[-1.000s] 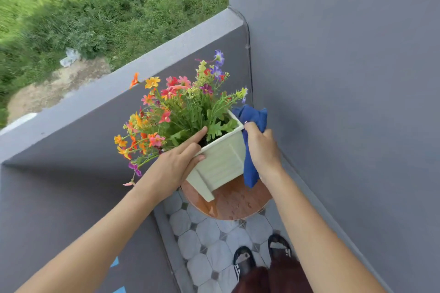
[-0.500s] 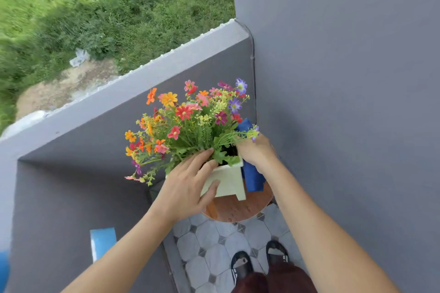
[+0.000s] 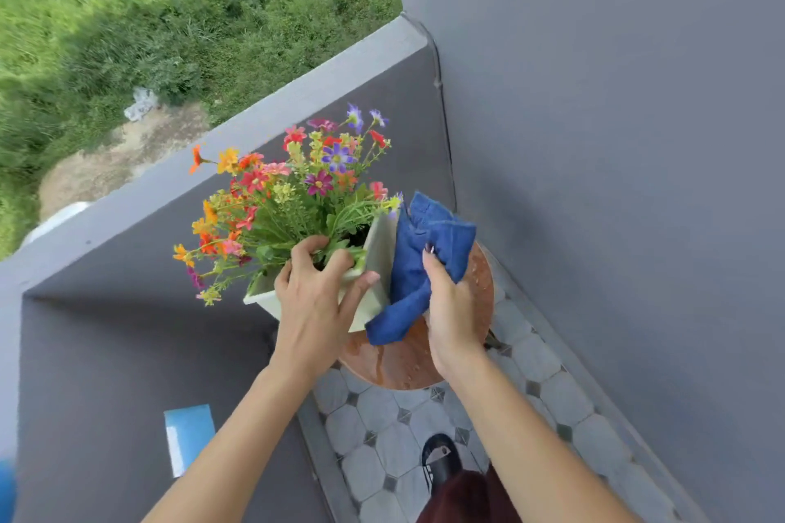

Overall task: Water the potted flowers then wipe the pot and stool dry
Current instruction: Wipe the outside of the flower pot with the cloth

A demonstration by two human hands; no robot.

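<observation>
A white square pot full of colourful flowers is tilted and lifted off the round brown stool. My left hand grips the pot's near rim, fingers curled over the edge into the greenery. Held by my right hand, a blue cloth is pressed against the pot's right side wall. Water drops glisten on the stool's top.
Grey walls close in on the right and behind the pot; a low grey balcony wall runs to the left with grass beyond. The floor has pale octagonal tiles. My shoe stands near the stool. A blue object lies lower left.
The pot has turned and tilted in my left hand. My right hand has come from behind the flowers down along the pot's right side with the cloth.
</observation>
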